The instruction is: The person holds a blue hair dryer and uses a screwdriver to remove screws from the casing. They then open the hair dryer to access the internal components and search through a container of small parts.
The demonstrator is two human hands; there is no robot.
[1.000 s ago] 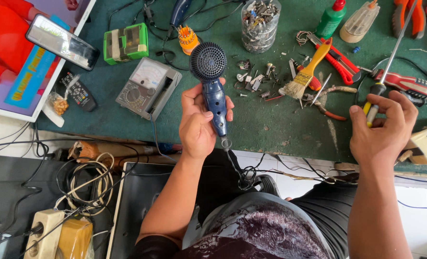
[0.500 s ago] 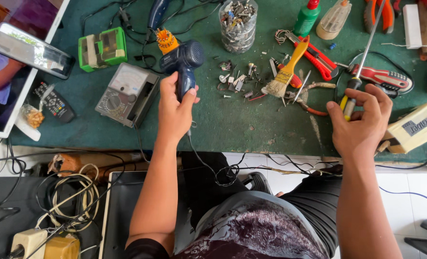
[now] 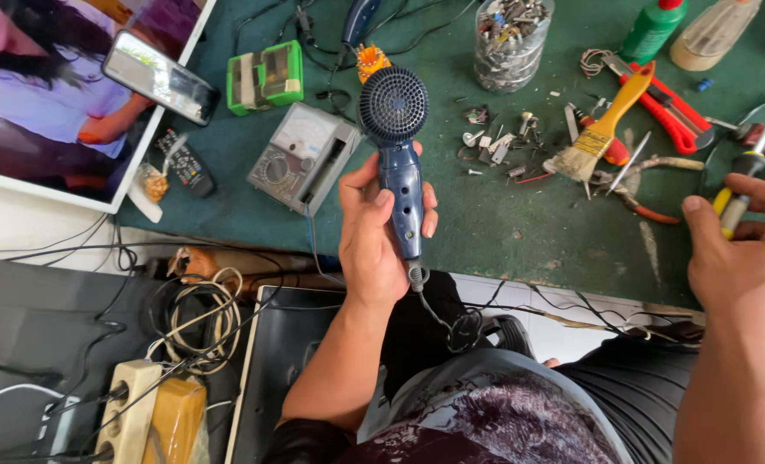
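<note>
Hands at a green bench [image 3: 520,232], holding tools.

Left hand [image 3: 374,232] grip clamped on a dark blue hair dryer [image 3: 397,146], round grille upward, above the bench. Right hand [image 3: 743,258] grip clamped on a yellow-handled screwdriver [image 3: 743,176]. Green bottle [image 3: 653,30] stands at the far edge.

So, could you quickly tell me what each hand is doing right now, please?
Left hand: closed around the handle of the blue hair dryer.
Right hand: closed on a yellow-handled screwdriver.
</note>
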